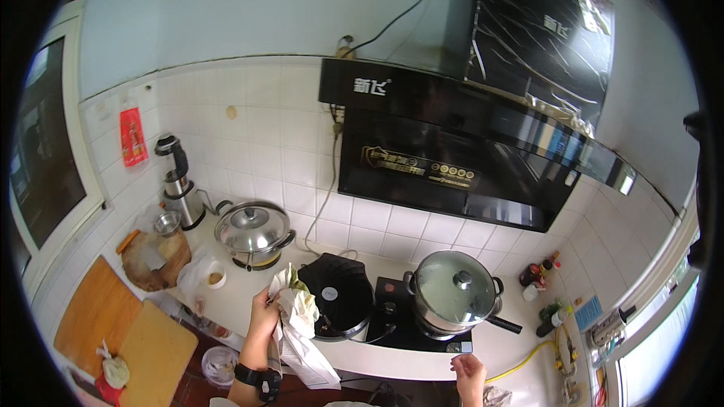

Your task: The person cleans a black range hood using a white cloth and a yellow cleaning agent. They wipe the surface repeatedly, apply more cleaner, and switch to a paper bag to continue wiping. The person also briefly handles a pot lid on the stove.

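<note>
My left hand [264, 312] grips a crumpled bundle of white printed paper [301, 311], with something greenish at its top. The bundle hangs over the counter's front edge, just left of a black round pan-like appliance [334, 288]. My right hand [468, 368] is at the counter's front edge, below the black gas hob [390, 322]; its fingers are curled, and whether it holds anything cannot be told. A steel pot with a glass lid [455, 288] stands on the hob, a black handle sticking out to its right.
A lidded steel wok [253, 232], a blender-like appliance [180, 192] and a round wooden chopping board [175, 254] bearing a cleaver [151, 257] stand at the left. A range hood [452, 164] hangs above. Bottles [548, 322] and a yellow hose [523, 357] are at the right.
</note>
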Action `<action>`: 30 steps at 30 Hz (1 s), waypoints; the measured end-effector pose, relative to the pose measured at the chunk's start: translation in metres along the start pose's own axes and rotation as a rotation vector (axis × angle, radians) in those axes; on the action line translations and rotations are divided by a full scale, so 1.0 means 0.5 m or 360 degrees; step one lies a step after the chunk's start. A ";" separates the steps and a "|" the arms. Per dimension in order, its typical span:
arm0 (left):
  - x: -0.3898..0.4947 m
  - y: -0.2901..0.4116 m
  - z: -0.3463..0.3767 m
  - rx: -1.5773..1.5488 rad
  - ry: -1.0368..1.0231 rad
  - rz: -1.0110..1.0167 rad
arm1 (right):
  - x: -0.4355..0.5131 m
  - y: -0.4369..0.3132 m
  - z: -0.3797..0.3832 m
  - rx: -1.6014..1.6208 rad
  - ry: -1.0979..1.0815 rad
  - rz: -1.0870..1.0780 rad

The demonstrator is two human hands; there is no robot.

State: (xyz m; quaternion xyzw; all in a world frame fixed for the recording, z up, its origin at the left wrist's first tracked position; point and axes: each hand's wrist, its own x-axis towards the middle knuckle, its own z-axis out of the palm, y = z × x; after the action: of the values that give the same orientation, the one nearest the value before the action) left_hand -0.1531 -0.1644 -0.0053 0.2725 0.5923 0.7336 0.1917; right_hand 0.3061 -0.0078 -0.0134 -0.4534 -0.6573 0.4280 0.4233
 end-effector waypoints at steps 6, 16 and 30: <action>0.067 -0.039 0.033 -0.0015 -0.0096 0.0018 | -0.072 -0.019 -0.024 -0.0031 0.0274 0.0179; 0.143 -0.119 0.137 -0.0166 -0.0479 -0.0135 | -0.121 -0.040 -0.084 -0.0190 0.0492 0.0165; 0.122 -0.168 0.257 -0.0245 -0.0667 -0.0057 | -0.041 -0.014 -0.135 -0.0354 0.0443 -0.0020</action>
State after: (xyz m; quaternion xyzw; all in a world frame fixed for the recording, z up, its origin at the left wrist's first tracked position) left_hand -0.1233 -0.0103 -0.0571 0.3930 0.4866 0.7004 0.3437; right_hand 0.3729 -0.0170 0.0083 -0.5482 -0.6385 0.2833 0.4600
